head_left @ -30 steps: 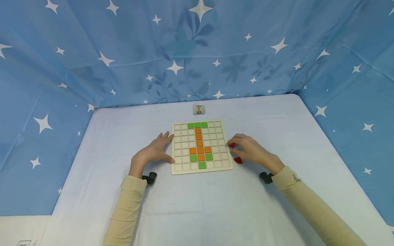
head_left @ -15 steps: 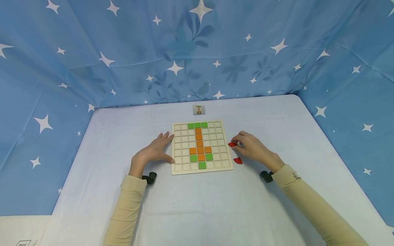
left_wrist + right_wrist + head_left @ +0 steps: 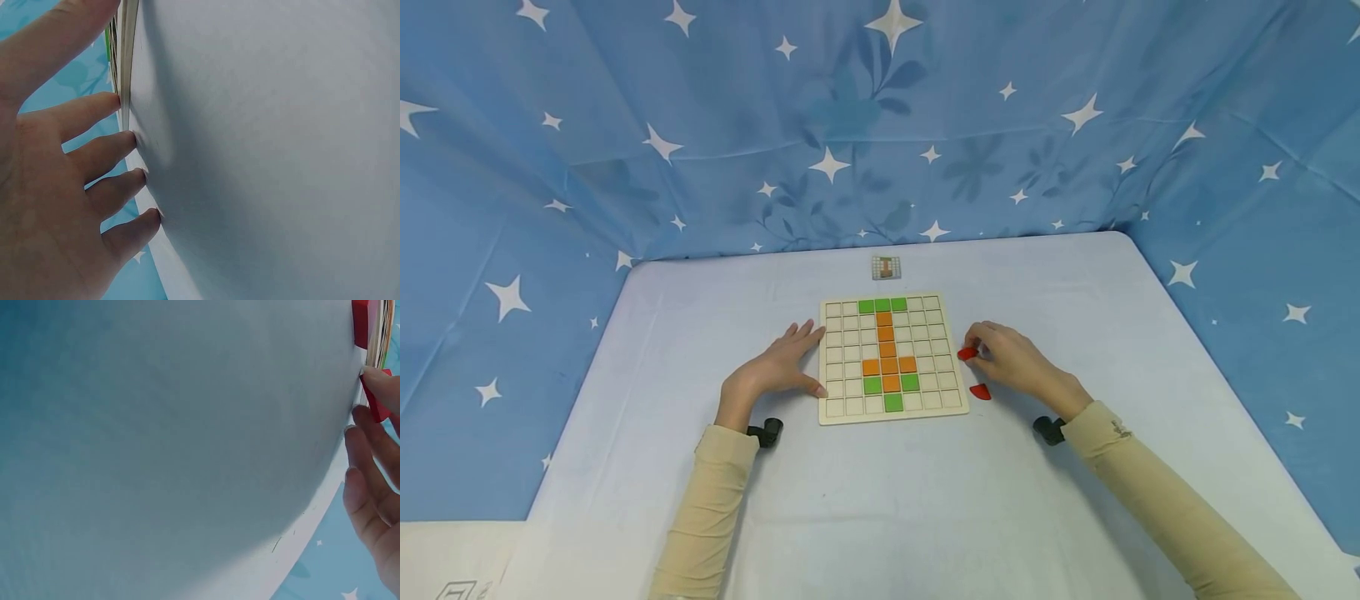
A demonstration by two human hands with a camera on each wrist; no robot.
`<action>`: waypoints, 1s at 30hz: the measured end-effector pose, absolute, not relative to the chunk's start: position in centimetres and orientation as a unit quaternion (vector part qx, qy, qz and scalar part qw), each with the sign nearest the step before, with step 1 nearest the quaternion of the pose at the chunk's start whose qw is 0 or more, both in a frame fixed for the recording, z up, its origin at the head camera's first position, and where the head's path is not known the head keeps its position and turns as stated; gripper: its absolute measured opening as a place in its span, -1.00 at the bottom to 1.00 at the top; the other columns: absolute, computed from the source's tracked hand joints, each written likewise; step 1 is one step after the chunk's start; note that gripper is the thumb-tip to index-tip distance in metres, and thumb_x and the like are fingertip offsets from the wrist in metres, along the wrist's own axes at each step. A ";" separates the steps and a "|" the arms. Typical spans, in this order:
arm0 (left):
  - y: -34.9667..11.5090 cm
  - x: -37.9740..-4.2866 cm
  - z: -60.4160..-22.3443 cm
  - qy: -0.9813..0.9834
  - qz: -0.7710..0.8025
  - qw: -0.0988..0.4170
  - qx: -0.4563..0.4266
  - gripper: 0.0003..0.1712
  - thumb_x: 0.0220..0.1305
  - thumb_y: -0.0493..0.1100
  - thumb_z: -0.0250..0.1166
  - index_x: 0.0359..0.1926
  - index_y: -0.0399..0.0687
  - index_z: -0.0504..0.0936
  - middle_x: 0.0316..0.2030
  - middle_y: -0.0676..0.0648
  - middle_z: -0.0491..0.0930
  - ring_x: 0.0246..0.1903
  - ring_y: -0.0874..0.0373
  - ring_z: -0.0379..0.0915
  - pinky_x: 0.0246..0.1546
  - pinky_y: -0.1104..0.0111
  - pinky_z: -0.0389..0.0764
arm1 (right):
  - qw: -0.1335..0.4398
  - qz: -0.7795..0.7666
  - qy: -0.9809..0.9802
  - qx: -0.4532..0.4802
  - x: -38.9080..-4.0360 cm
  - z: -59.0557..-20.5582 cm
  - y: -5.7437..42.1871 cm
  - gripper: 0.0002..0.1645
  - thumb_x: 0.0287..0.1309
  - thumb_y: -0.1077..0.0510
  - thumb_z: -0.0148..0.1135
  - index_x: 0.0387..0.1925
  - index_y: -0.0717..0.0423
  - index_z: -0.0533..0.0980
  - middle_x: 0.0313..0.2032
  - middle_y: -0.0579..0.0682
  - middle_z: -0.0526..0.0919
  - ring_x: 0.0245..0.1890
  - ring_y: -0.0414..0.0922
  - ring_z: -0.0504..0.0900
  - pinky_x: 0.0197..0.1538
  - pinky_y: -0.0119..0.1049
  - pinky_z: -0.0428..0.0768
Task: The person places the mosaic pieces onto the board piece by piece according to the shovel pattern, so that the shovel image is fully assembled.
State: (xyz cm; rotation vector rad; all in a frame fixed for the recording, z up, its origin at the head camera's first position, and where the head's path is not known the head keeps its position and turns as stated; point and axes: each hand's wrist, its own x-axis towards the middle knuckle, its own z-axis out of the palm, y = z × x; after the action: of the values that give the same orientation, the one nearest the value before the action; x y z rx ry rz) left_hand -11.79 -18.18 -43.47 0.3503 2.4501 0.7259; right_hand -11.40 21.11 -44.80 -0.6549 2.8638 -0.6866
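Observation:
A cream grid board [image 3: 842, 352] lies flat in the head view, with orange squares [image 3: 889, 365] and green squares [image 3: 892, 402] set in a column pattern. My left hand [image 3: 772, 367] has its fingers spread along the board's left side, thumb tip on its edge. Beyond the right edge, my right hand [image 3: 1011, 358] pinches a red piece [image 3: 967, 354] between thumb and fingers, low over the table. In the right wrist view, the thumb [image 3: 382, 387] presses one face of that red piece. A second red, wedge-shaped piece [image 3: 981, 392] lies just nearer, beside the board.
Behind the board lies a small card [image 3: 886, 267] printed with a grid and a brown shape. A white cloth [image 3: 895, 492] covers the table. Blue star-patterned curtains [image 3: 715, 117] hang at the back and sides. Each wrist wears a black camera mount [image 3: 767, 432].
My right hand has drawn slightly right and back from the board's edge, so the red piece at its fingertips shows more fully. The left hand and board keep their places.

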 end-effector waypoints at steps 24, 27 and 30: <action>-18.1 -11.7 -43.6 0.912 0.275 0.276 0.128 0.32 0.05 0.00 0.61 0.65 -0.09 -0.03 0.66 -0.20 -0.27 0.64 -0.21 -0.49 0.60 -0.19 -0.27 | 0.073 -0.346 0.911 -0.212 -11.1 -44.5 20.8 -0.74 0.23 0.35 0.36 -0.03 0.25 0.69 -0.18 0.03 0.73 -0.22 -0.08 0.68 -0.07 -0.11 0.75; -18.1 -11.7 -43.5 0.911 0.277 0.276 0.131 0.32 0.05 0.00 0.62 0.65 -0.10 -0.03 0.66 -0.21 -0.27 0.64 -0.21 -0.49 0.60 -0.18 -0.28 | 0.069 -0.353 0.908 -0.216 -11.1 -44.5 20.5 -0.73 0.23 0.35 0.36 -0.02 0.26 0.68 -0.19 0.04 0.75 -0.22 -0.08 0.68 -0.07 -0.12 0.75; -18.1 -11.8 -43.6 0.911 0.276 0.276 0.132 0.32 0.05 0.00 0.62 0.65 -0.10 -0.03 0.66 -0.21 -0.27 0.64 -0.21 -0.48 0.60 -0.19 -0.27 | 0.073 -0.361 0.905 -0.213 -11.1 -44.6 20.3 -0.74 0.24 0.35 0.35 -0.03 0.24 0.67 -0.19 0.03 0.76 -0.21 -0.09 0.70 -0.08 -0.15 0.73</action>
State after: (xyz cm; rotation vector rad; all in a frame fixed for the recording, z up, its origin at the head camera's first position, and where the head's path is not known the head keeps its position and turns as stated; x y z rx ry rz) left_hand -11.80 -18.12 -43.56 0.3553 2.4488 0.7411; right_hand -11.06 20.30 -44.56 -0.6411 2.7171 -1.0841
